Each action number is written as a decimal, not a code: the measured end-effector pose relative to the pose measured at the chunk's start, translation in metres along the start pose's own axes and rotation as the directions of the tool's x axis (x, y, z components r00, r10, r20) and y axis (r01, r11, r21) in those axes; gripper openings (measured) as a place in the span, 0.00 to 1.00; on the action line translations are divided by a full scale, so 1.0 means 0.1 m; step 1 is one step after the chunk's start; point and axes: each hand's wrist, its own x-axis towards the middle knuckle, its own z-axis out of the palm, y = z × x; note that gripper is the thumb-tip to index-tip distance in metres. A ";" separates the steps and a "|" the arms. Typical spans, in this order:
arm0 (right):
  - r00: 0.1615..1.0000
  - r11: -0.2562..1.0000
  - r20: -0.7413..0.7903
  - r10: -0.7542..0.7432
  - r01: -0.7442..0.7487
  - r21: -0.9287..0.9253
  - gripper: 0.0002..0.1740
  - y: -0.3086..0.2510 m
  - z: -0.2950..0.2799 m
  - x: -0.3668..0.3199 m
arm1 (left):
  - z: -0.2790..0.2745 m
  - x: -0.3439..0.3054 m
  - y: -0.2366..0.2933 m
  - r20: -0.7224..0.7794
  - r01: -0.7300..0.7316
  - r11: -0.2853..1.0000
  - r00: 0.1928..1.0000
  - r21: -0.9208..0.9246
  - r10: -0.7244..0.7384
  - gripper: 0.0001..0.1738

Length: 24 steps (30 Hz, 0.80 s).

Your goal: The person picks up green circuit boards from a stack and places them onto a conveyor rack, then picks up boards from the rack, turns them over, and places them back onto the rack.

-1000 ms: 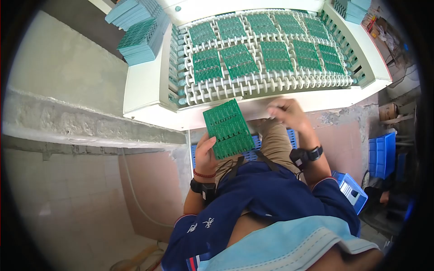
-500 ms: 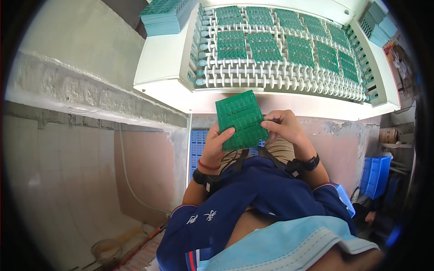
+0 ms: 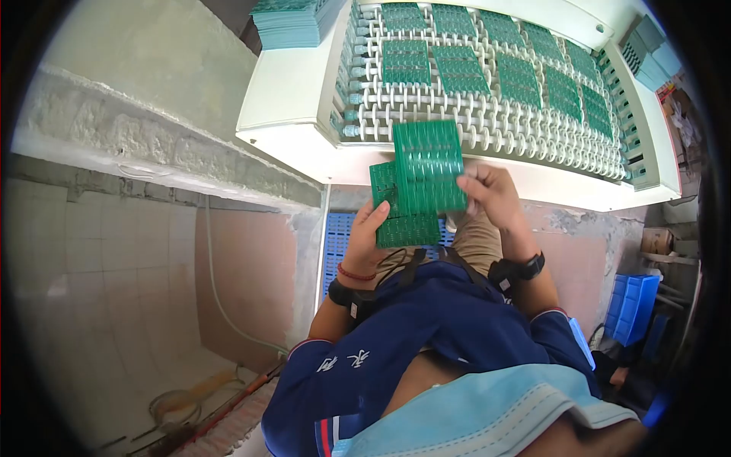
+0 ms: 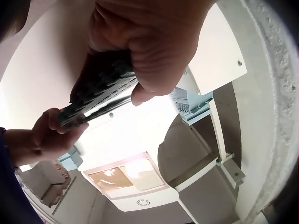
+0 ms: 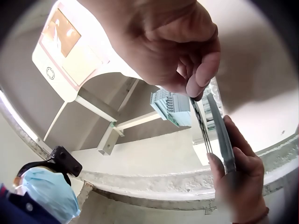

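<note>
In the head view the left hand (image 3: 368, 233) grips a small stack of green circuit boards (image 3: 409, 231), thumb on top. The right hand (image 3: 496, 199) pinches the right edge of another green board or thin set of boards (image 3: 429, 164), blurred by motion, which overlaps the stack. In the right wrist view the right fingertips pinch thin boards (image 5: 202, 128) beside the thicker stack (image 5: 221, 135) in the left hand (image 5: 244, 186). The left wrist view shows the left hand (image 4: 149, 42) round the dark stack, the right fingers (image 4: 65, 132) at its far end.
Ahead stands a white roller conveyor (image 3: 293, 122) with two rows of green boards (image 3: 460, 68). Board stacks (image 3: 293, 27) rest on its left corner, others (image 3: 647, 57) at the right. A concrete ledge (image 3: 167, 179) runs at the left; blue crates (image 3: 633, 307) stand at the right.
The right hand has come to the boards, pinched their edge, and lifted one or more up and forward off the stack in the left hand. The head view has shifted to the right.
</note>
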 end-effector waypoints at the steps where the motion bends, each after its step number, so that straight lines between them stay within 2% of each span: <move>1: 0.998 0.998 -0.051 -0.031 0.034 0.046 0.13 -0.08 0.01 0.09 | 0.01 -0.01 0.00 0.003 0.002 1.000 1.000 0.005 -0.002 0.19; 5: 0.990 0.993 -0.118 -0.079 0.089 0.083 0.15 -0.23 0.15 0.52 | -0.12 -0.05 -0.06 -0.015 0.028 1.000 1.000 0.005 -0.028 0.22; 7: 0.986 0.998 -0.164 -0.032 0.021 -0.067 0.14 -0.23 0.20 0.68 | -0.18 -0.10 -0.10 -0.009 0.051 0.999 0.999 -0.005 -0.051 0.23; 8: 0.984 0.989 -0.174 -0.038 0.012 -0.148 0.15 -0.23 0.20 0.71 | -0.20 -0.12 -0.12 -0.005 0.044 0.999 0.999 -0.016 -0.044 0.23; 9: 0.984 0.989 -0.171 -0.043 0.017 -0.147 0.15 -0.27 0.19 0.70 | -0.21 -0.13 -0.13 -0.001 0.035 0.999 0.999 -0.030 -0.035 0.23; 11: 0.977 0.951 -0.202 -0.063 -0.002 -0.309 0.14 -0.33 0.14 0.63 | -0.24 -0.16 -0.13 -0.027 0.026 0.999 0.999 -0.025 -0.027 0.24; 13: 0.969 0.962 -0.238 -0.066 -0.002 -0.274 0.14 -0.28 0.00 0.57 | -0.25 -0.17 -0.11 0.042 0.057 0.997 0.998 -0.046 -0.056 0.25; 16: 0.949 0.955 -0.305 -0.076 -0.019 -0.297 0.14 -0.26 -0.30 0.44 | -0.20 -0.15 -0.09 0.054 0.058 0.998 0.997 -0.023 -0.056 0.25; 18: 0.880 0.889 -0.401 -0.253 0.048 -0.456 0.15 -0.16 -0.52 0.42 | -0.11 -0.12 -0.07 0.112 0.076 0.996 0.991 -0.047 -0.070 0.26; 19: 0.875 0.887 -0.409 -0.258 0.046 -0.460 0.15 -0.16 -0.63 0.37 | -0.08 -0.10 -0.07 0.164 0.086 0.994 0.984 -0.066 -0.074 0.27; 21: 0.821 0.834 -0.453 -0.347 0.050 -0.550 0.16 -0.18 -0.83 0.27 | -0.08 -0.06 -0.09 0.174 0.086 0.995 0.982 -0.043 -0.077 0.27; 23: 0.775 0.855 -0.513 -0.368 0.065 -0.515 0.16 -0.20 -1.03 0.17 | -0.10 -0.08 -0.10 0.175 0.093 0.996 0.980 -0.015 -0.089 0.27; 24: 0.763 0.874 -0.573 -0.299 -0.021 -0.485 0.17 -0.22 -1.15 0.12 | -0.10 -0.07 -0.11 0.172 0.099 0.995 0.980 -0.008 -0.096 0.27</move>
